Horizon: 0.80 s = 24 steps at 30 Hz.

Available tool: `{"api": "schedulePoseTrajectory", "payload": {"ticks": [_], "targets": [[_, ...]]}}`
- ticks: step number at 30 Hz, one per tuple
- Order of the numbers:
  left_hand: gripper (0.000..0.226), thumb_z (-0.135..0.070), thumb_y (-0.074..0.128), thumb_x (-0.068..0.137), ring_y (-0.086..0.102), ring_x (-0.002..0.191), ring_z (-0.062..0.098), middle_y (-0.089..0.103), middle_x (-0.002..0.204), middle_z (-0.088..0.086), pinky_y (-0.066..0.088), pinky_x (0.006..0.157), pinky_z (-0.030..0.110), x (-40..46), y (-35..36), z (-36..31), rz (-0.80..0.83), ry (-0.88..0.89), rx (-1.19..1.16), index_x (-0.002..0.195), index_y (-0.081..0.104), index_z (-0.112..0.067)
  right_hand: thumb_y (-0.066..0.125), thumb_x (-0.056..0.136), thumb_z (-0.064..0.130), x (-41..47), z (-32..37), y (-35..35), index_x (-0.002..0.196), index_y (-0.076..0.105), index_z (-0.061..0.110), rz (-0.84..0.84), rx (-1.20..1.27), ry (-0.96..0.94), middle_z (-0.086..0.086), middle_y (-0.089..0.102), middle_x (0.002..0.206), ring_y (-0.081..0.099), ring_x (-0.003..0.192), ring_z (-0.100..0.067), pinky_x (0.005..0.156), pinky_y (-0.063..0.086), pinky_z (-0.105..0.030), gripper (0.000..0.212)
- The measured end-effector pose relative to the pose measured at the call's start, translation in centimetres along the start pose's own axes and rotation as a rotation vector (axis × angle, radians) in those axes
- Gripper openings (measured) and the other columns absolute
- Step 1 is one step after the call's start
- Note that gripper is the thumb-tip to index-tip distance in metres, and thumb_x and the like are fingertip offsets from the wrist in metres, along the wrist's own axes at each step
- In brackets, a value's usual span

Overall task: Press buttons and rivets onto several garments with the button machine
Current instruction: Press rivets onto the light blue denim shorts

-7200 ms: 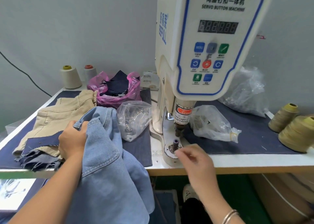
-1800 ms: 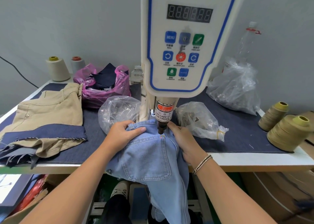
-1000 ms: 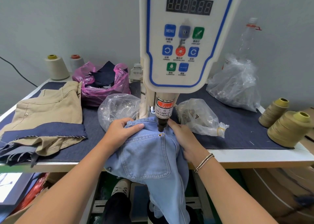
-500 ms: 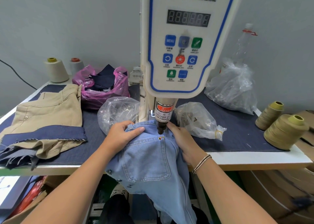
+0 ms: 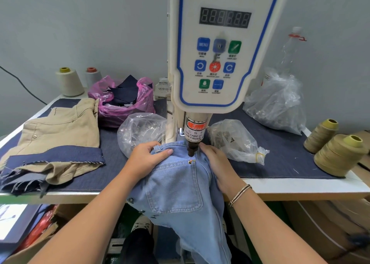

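The white servo button machine [image 5: 220, 63] stands at the middle of the table, its dark punch [image 5: 191, 150] raised just above light blue denim jeans [image 5: 180, 187]. A small metal rivet [image 5: 190, 162] sits at the top right corner of the back pocket, directly below the punch. At the waistband, left of the punch, my left hand [image 5: 146, 157] grips the jeans with its thumb on top. My right hand [image 5: 218, 163] lies on the denim right of the punch, fingers stretched out and pressing the cloth down. The jeans' legs hang over the table's front edge.
Beige trousers [image 5: 58, 131] and dark blue fabric strips [image 5: 56, 157] lie at the left. A pink bag of dark cloth [image 5: 122, 99] and clear bags of hardware [image 5: 140, 131] [image 5: 236, 141] [image 5: 278, 105] flank the machine. Thread cones [image 5: 338, 155] stand at the right edge, and others [image 5: 69, 81] at the back left.
A rivet now sits at the pocket corner where only a red light dot showed 1.8 s ago. Both hands stay on the jeans in the same places.
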<state>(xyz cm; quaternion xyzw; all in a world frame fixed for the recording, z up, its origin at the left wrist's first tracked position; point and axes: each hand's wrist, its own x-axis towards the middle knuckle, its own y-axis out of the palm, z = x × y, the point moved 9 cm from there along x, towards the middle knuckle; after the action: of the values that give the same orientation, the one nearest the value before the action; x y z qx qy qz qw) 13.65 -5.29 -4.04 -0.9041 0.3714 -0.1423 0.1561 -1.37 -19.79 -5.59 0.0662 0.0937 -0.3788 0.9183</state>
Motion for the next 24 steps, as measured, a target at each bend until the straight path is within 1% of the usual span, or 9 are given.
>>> {"api": "schedulePoseTrajectory", "payload": {"ticks": [3,5,7,9,11,14,17,19,24], "targets": [[0.025,-0.04,0.074,0.082,0.056,0.058,0.003,0.061,0.059,-0.008,0.042,0.057,0.018,0.1,0.1,0.4,0.003,-0.005,0.002,0.065,0.064,-0.023,0.052,0.096,0.024,-1.1,0.7,-0.7,0.108,0.061,0.019,-0.046,-0.108,-0.118,0.001,0.067,0.106,0.062,0.093,-0.001,0.075,0.047,-0.013,0.016],[0.03,-0.044,0.073,0.079,0.053,0.057,0.004,0.058,0.058,-0.007,0.041,0.057,0.022,0.1,0.1,0.5,0.003,-0.001,-0.008,0.066,0.063,-0.019,0.052,0.096,0.022,-2.2,1.4,-1.4,0.122,0.05,0.027,-0.032,-0.269,-0.212,0.017,0.059,0.103,0.055,0.091,0.01,0.075,0.041,-0.008,0.026],[0.037,-0.05,0.07,0.074,0.051,0.056,0.004,0.056,0.058,-0.007,0.039,0.058,0.025,0.1,0.0,0.5,-0.01,0.004,-0.011,0.068,0.063,-0.014,0.053,0.095,0.019,-3.8,2.9,-2.8,0.125,0.047,0.032,-0.052,-0.366,-0.331,0.02,0.058,0.102,0.055,0.089,0.01,0.075,0.041,-0.006,0.033],[0.039,-0.053,0.067,0.071,0.05,0.056,0.003,0.056,0.058,-0.006,0.039,0.058,0.026,0.1,-0.1,0.5,-0.022,0.006,-0.003,0.068,0.063,-0.015,0.055,0.093,0.018,-5.5,6.1,-5.1,0.111,0.056,0.034,-0.166,-0.463,-0.543,0.018,0.06,0.102,0.057,0.092,0.005,0.076,0.042,-0.007,0.024],[0.04,-0.055,0.066,0.072,0.051,0.057,0.004,0.057,0.059,-0.005,0.04,0.059,0.027,0.0,-0.1,0.4,-0.026,0.009,0.009,0.068,0.063,-0.016,0.058,0.092,0.019,-6.3,9.3,-7.5,0.094,0.067,0.026,-0.356,-0.681,-0.702,0.011,0.058,0.099,0.053,0.096,-0.007,0.08,0.042,-0.018,0.012],[0.041,-0.054,0.065,0.074,0.051,0.057,0.005,0.058,0.06,-0.001,0.04,0.059,0.028,-0.2,-0.2,0.2,-0.039,0.022,0.027,0.068,0.063,-0.013,0.059,0.091,0.03,-3.7,10.8,-9.4,0.088,0.076,0.015,-0.485,-1.172,-0.591,-0.001,0.054,0.119,0.039,0.116,-0.022,0.097,0.03,-0.036,0.023],[0.038,-0.047,0.069,0.08,0.053,0.059,0.007,0.062,0.066,0.011,0.041,0.06,0.03,-0.3,-0.2,0.0,-0.045,0.038,0.048,0.07,0.064,-0.011,0.052,0.094,0.038,-0.7,9.5,-7.8,0.099,0.075,0.029,-0.378,-1.627,-0.526,-0.002,0.04,0.143,0.021,0.138,-0.027,0.11,0.008,-0.039,0.025],[0.033,-0.039,0.07,0.085,0.053,0.059,0.007,0.063,0.068,0.012,0.042,0.061,0.03,-0.4,-0.2,0.1,-0.045,0.043,0.054,0.07,0.064,-0.011,0.05,0.093,0.039,0.7,8.7,-6.6,0.101,0.072,0.034,-0.325,-1.758,-0.54,-0.001,0.035,0.145,0.015,0.14,-0.028,0.11,0.005,-0.043,0.025],[0.031,-0.037,0.07,0.086,0.053,0.058,0.005,0.062,0.066,0.01,0.041,0.059,0.026,-0.3,-0.2,0.4,-0.042,0.036,0.04,0.07,0.065,-0.011,0.048,0.092,0.033,3.5,8.0,-5.3,0.101,0.071,0.025,-0.328,-1.856,-0.453,-0.002,0.039,0.137,0.022,0.134,-0.027,0.108,0.017,-0.043,0.026]]}}
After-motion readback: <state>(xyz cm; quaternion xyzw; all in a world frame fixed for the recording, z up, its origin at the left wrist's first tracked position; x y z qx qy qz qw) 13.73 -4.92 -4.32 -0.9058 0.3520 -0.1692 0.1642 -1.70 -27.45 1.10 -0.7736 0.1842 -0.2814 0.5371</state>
